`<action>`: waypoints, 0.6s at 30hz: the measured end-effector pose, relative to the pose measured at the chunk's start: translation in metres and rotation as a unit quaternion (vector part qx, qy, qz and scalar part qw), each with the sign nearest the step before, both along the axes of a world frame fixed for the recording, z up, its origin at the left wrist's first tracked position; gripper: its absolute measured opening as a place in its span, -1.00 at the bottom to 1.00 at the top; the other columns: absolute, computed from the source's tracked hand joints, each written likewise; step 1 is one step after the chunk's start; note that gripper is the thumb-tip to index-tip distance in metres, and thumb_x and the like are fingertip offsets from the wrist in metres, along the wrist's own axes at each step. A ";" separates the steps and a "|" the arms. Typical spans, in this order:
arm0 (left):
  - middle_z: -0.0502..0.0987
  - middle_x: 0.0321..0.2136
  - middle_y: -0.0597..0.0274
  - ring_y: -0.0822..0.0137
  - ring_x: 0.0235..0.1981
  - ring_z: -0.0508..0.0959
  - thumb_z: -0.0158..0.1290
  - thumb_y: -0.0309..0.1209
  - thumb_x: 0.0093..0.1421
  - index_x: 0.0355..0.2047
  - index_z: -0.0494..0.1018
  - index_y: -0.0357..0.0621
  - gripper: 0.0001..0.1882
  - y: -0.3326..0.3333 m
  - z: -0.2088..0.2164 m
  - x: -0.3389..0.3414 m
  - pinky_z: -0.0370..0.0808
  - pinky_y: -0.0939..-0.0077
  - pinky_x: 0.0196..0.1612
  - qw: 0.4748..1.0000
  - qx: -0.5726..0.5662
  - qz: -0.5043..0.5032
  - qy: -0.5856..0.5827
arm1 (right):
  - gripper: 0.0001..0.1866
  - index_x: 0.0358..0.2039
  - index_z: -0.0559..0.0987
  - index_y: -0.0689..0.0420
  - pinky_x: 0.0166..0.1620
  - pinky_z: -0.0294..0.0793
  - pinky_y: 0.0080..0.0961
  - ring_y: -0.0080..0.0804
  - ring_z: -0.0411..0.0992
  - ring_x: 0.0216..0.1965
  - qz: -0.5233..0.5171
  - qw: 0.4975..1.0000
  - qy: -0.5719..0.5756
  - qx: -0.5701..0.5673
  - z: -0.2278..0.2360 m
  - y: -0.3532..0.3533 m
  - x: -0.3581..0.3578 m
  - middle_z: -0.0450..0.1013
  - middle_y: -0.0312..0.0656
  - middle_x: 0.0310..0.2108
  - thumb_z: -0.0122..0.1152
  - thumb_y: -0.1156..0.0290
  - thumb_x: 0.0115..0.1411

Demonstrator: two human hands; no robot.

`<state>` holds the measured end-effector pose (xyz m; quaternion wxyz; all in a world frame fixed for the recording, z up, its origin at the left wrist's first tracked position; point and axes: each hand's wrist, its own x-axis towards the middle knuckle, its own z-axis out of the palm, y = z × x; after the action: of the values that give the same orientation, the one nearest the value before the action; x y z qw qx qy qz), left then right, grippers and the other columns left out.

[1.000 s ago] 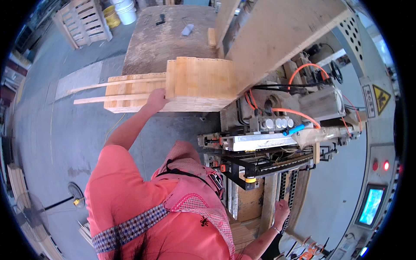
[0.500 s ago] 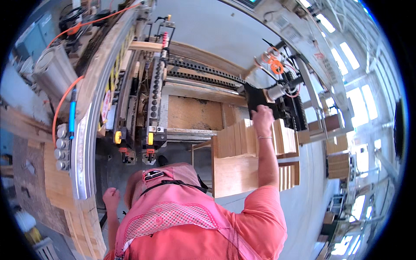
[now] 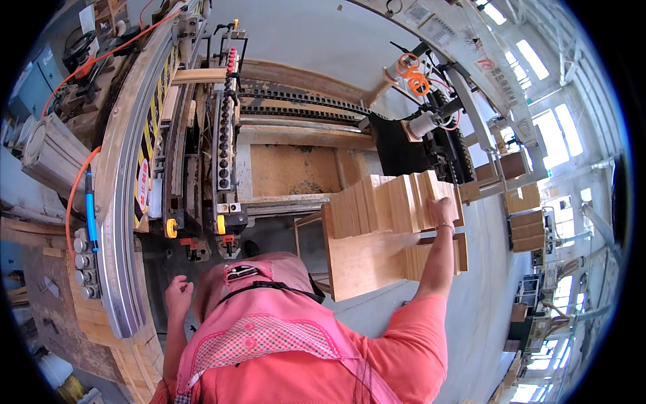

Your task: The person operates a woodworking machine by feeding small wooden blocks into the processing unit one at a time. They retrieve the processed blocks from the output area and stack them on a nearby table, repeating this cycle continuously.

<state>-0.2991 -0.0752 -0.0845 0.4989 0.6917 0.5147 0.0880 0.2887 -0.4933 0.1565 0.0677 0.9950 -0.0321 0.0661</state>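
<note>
On the right, a row of light wooden boards [image 3: 377,206] stands on edge on a wooden table [image 3: 367,269]. My right hand [image 3: 442,212] is at the right end of this row, its fingers curled on a wooden board; the fingertips are partly hidden. My left hand [image 3: 179,294] hangs by my left side below the machine's rails, with nothing in it and the fingers loosely bent and apart. A second, lower group of boards [image 3: 418,261] stands at the table's near right part, beside my right forearm.
A long machine frame with black toothed rails [image 3: 303,108] spans the far side. Metal clamps with yellow knobs [image 3: 221,224] stick out toward me. At left runs a silver metal beam [image 3: 121,269] with an orange hose [image 3: 69,209]. Stacked wood [image 3: 527,229] stands at right.
My right hand has moved right and nearer, from the far edge of the boards to the row's right end. My left hand has risen slightly and its fingers have loosened. The view has shifted.
</note>
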 end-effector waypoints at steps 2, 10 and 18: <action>0.56 -0.47 0.12 0.38 -0.46 0.55 0.09 -0.45 0.00 -0.23 0.42 -0.26 -0.70 -0.001 0.008 0.004 0.45 0.54 -0.36 1.000 0.002 -0.002 -0.002 | -0.46 -0.40 0.56 0.26 -0.16 0.45 -0.23 -0.01 0.46 -0.23 0.009 0.998 -0.039 -0.038 0.014 0.020 0.004 0.48 0.13 -0.33 0.26 -0.02 -0.16; 0.54 -0.42 0.21 0.48 -0.42 0.51 0.06 -0.49 0.05 -0.20 0.40 -0.28 -0.72 0.005 0.061 0.095 0.44 0.58 -0.38 0.995 0.024 0.008 -0.099 | -0.59 -0.52 0.49 0.14 -0.31 0.39 -0.23 -0.09 0.43 -0.34 0.424 0.897 0.031 0.118 0.015 0.246 0.026 0.45 -0.04 -0.46 0.31 0.04 -0.18; 0.54 -0.46 0.20 0.48 -0.48 0.51 0.08 -0.48 0.05 -0.24 0.44 -0.25 -0.77 0.024 0.122 0.193 0.45 0.60 -0.39 0.984 0.075 0.115 -0.110 | -0.57 -0.48 0.51 0.21 -0.26 0.44 -0.24 -0.11 0.44 -0.32 0.704 0.698 0.028 0.130 -0.058 0.566 0.014 0.45 -0.03 -0.41 0.28 0.06 -0.16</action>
<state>-0.1062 -0.0508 0.0375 0.4851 0.6495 0.5251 0.2588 0.3026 0.0732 0.0988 -0.1275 0.7277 0.6711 0.0615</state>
